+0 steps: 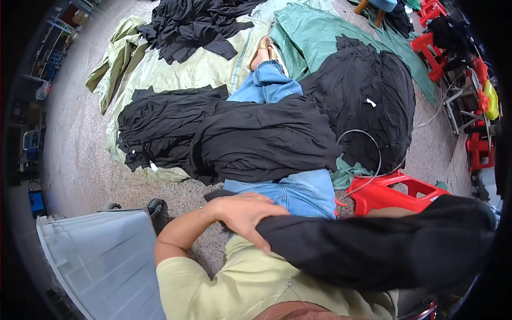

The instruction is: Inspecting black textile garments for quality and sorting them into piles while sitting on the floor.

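Note:
My left hand (248, 213) is closed on one end of a black garment (362, 248), with the thumb in front and the fingers over the top. The garment stretches across my front to the right, and its far right end is blurred. My right hand is hidden by this cloth; only a strip of skin shows above it. Across my legs in blue jeans (306, 189) lies a thick stack of black garments (266, 136). Its left end (154, 125) reaches onto the sheet and shows small white tags.
Another black garment heap (368, 90) lies to the right, with a looped pale cable (380, 154) by it. A further heap (192, 24) is at the back, on pale sheeting (205, 69). A red stool (386, 197) stands right, a grey wheeled bin (106, 256) left.

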Motion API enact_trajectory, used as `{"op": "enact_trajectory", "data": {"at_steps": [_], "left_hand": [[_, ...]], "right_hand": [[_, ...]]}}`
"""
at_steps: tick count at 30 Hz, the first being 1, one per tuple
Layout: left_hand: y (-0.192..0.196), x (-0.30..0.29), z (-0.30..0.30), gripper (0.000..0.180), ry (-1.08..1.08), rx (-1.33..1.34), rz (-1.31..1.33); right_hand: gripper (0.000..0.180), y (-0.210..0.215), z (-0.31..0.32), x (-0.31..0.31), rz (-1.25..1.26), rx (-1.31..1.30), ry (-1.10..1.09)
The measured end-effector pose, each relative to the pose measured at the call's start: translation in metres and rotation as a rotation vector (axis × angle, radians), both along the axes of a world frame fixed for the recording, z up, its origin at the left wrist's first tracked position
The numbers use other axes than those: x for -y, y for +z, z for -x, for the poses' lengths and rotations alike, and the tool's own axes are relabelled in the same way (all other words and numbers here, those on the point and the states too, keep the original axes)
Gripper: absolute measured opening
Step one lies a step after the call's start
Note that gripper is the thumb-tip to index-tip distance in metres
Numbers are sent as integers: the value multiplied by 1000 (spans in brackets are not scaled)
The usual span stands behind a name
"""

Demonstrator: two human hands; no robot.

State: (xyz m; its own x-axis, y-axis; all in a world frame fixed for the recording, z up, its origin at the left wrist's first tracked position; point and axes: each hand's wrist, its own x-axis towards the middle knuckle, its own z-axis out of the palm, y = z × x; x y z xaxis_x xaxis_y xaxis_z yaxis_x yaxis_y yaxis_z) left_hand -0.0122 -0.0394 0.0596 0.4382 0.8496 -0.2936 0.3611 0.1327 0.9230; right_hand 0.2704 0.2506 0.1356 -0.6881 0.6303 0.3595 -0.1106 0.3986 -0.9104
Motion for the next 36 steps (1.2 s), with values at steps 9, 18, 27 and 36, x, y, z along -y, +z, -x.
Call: {"op": "enact_trajectory", "data": {"at_steps": [9, 18, 27, 36], "left_hand": [[78, -8, 145, 32, 427, -1090, -182], [87, -43, 279, 55, 1439, -1191, -1274], [-102, -4, 59, 14, 1101, -575, -556], [-116, 2, 12, 12, 1133, -566, -512]], "right_hand": [[39, 29, 182, -96, 242, 45, 98], [70, 6, 376, -16, -476, -119, 349], [54, -201, 205, -3, -334, 643, 417], [40, -265, 101, -11, 121, 694, -49]]}}
